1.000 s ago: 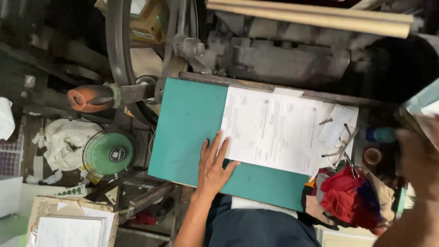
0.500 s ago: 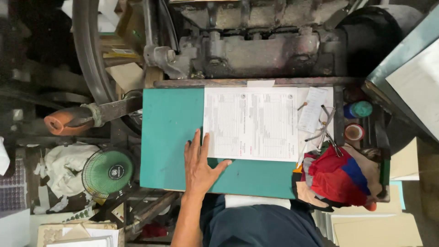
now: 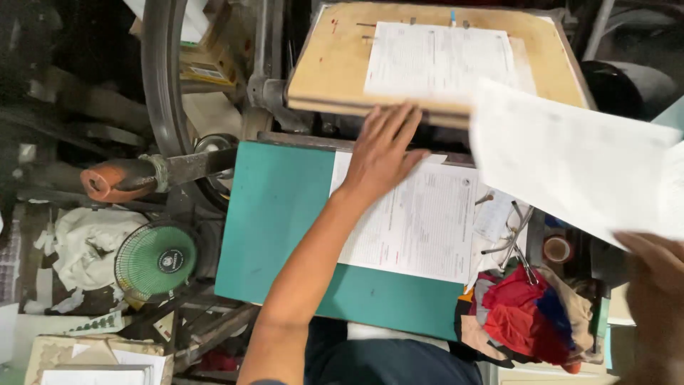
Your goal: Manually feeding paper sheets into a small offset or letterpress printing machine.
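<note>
- left hand is spread flat, fingers open, palm down on the top edge of the stack of printed sheets. it's pressing on them, not gripping anything
- that stack lies on a green table, toward its right side
- right hand is at the right edge of view, pinching the corner of a loose sheet. fingers look curled on it, but it's blurry
- the loose sheet is up in the air, tilted, above the right end of the table
- just past the left hand there's a tan wooden board with another printed sheet lying on it
- glasses and a pile of red and blue rags sit right of the stack
- small green fan and an orange-tipped lever sit off to the left
</note>
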